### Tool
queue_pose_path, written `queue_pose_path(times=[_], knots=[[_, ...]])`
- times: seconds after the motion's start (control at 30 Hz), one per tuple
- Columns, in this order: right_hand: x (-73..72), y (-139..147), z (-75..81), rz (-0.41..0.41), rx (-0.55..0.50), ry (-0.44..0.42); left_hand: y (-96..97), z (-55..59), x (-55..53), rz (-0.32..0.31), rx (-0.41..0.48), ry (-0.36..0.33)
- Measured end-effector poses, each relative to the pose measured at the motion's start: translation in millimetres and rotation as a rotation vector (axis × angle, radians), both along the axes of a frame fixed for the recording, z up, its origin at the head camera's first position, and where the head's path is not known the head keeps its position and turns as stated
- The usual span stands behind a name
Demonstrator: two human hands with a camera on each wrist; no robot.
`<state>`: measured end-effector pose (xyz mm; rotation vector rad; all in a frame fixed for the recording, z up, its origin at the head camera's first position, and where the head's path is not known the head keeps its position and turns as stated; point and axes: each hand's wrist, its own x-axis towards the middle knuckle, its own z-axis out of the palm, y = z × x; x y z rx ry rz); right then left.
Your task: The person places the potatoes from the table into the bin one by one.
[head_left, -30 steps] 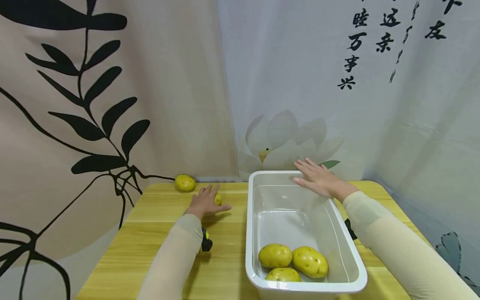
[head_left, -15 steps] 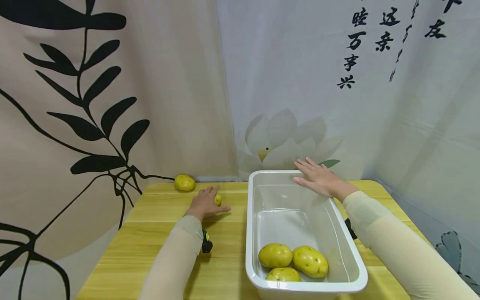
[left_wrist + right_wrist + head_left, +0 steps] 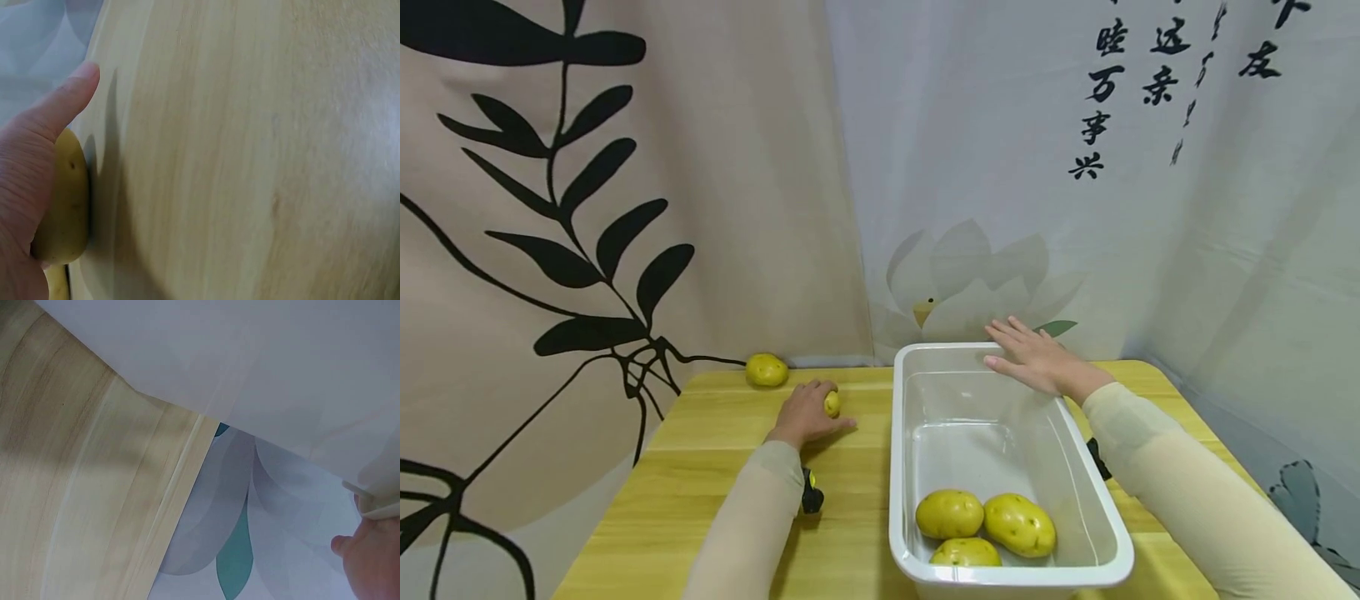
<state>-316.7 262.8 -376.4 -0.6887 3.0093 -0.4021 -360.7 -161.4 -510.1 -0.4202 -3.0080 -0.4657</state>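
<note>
At the table's far left part, my left hand [image 3: 807,412] curls its fingers over a yellow potato [image 3: 832,404]. The thumb sticks out straight beside it. In the left wrist view this potato [image 3: 69,200] sits on the table against the palm; most of the fingers are hidden. My right hand [image 3: 1028,357] rests on the far right rim of a white plastic tub [image 3: 901,467], fingers stretched out. Three potatoes [image 3: 1019,525] lie in the tub's near end. In the right wrist view the right hand [image 3: 375,559] shows only partly at the tub's rim.
Another potato [image 3: 767,369] lies at the table's back edge, left of my left hand. A wooden table [image 3: 850,517] carries the tub. Printed curtains [image 3: 760,208] hang right behind it. Each wrist wears a small black device [image 3: 812,492].
My left hand's fingers, spread upward before, now bend down over the potato. The thumb stays out. My right hand and the tub keep their places; the head view has shifted slightly.
</note>
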Motion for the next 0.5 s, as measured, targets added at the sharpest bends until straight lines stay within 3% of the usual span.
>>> queue_pose_path(times=[0.2,0.5], knots=[[0.6,-0.2,-1.0,0.002,-0.006,0.000,-1.6,-11.1,-4.0,0.009,0.056,0.059],[0.2,0.5,-1.2,0.002,-0.007,0.008,-2.8,-13.2,-6.3,0.056,0.118,0.046]])
